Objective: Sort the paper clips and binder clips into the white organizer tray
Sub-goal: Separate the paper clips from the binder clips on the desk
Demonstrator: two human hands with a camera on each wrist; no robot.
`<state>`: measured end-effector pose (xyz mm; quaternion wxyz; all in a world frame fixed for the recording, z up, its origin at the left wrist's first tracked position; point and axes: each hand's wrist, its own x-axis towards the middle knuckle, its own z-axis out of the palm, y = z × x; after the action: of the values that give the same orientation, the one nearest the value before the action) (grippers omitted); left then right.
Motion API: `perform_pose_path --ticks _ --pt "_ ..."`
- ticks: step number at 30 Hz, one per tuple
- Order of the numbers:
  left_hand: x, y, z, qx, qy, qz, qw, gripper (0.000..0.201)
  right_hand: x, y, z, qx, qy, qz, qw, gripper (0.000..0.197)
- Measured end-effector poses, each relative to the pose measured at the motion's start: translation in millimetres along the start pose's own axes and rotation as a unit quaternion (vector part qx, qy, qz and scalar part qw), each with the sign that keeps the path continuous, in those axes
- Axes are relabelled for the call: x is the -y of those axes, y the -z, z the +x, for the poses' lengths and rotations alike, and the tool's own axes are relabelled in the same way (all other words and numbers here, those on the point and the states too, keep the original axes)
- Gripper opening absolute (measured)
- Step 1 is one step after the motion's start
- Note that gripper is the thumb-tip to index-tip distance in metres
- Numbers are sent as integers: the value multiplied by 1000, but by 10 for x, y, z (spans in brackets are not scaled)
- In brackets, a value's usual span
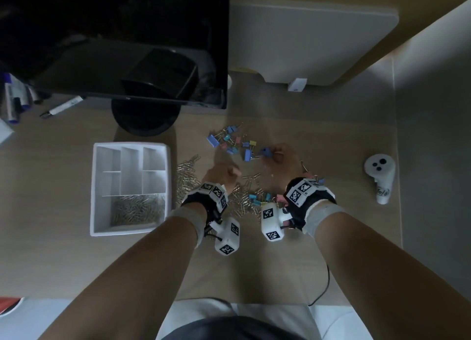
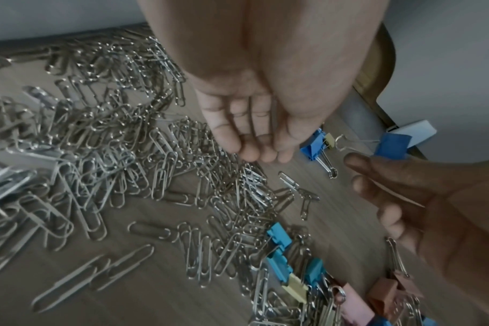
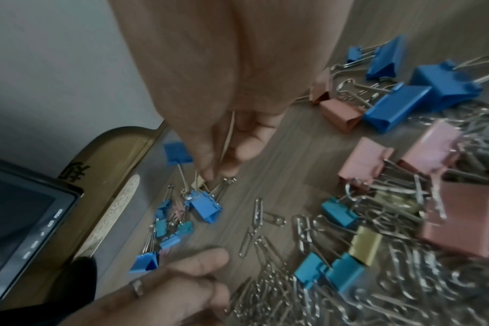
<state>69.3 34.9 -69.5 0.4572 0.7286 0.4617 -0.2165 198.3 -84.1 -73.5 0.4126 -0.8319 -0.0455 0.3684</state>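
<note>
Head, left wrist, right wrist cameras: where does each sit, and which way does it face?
Head: overhead, facing down at white plastic organizer tray, both forearms showing.
Left wrist: along left hand, toward silver wire paper clips.
Right wrist: along right hand, toward coloured metal binder clips.
Shared: both wrist views show the blue binder clip the right hand pinches.

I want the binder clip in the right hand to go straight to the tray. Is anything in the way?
Yes. The left hand hovers between the right hand, which pinches a blue binder clip, and the tray. The paper clip pile lies along the tray's right wall, low on the desk.
</note>
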Motion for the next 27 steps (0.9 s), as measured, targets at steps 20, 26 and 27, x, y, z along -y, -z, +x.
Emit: perform_pose_path --ticks 20,26,27 --pt "61 -449 -165 43 -56 13 997 31 -555 152 -446 52 53 -376 924 30" --pt "38 -515 -167 26 -68 73 995 24 -601 139 -487 27 73 -360 930 17" --pt "37 -518 -166 25 -68 83 994 23 -606 139 -497 25 77 -357 931 15"
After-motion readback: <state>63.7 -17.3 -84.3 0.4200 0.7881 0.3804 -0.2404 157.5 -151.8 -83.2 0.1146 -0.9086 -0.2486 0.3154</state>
